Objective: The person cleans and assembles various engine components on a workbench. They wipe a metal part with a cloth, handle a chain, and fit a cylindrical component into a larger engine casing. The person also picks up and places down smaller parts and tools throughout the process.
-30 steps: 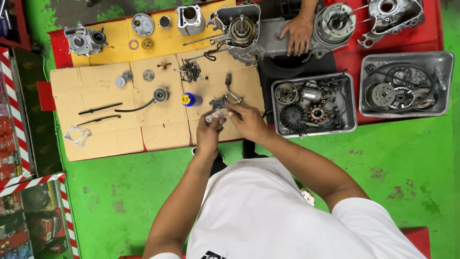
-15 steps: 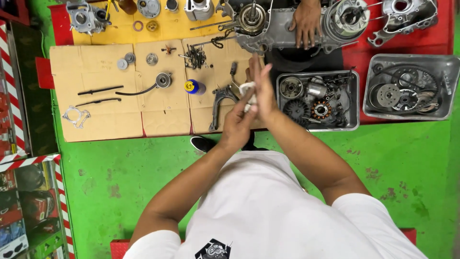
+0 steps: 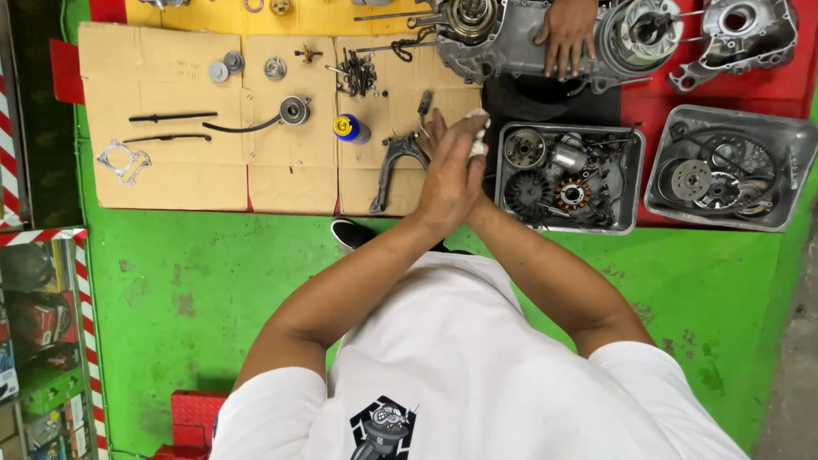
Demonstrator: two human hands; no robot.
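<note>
Head view from right above: the person has both hands pressed together in front of them, left hand (image 3: 445, 175) on top and the right hand (image 3: 474, 183) mostly tucked under it, with a bit of white cloth (image 3: 477, 129) poking out near the fingertips. So the cloth sits sandwiched between the palms, held over the edge of the cardboard sheet (image 3: 204, 128) and just beside the steel tray (image 3: 569, 177). Left fingers are stretched out flat and close together, laid over the cloth; right fingers I honestly can't make out, they're hidden. That tray is packed with engine bits, a fan wheel, a stator coil, round metal parts. A second tray (image 3: 731, 169) sits further right with a clutch plate and a belt. On the cardboard near the hands there's a grey forked lever (image 3: 394, 162), a blue can with a yellow cap (image 3: 349, 129), a pile of dark bolts (image 3: 360, 72) and a couple of long thin rods. Up top another person's hand (image 3: 566, 34) rests flat on a grey engine case (image 3: 545, 43). Floor is bright green.
</note>
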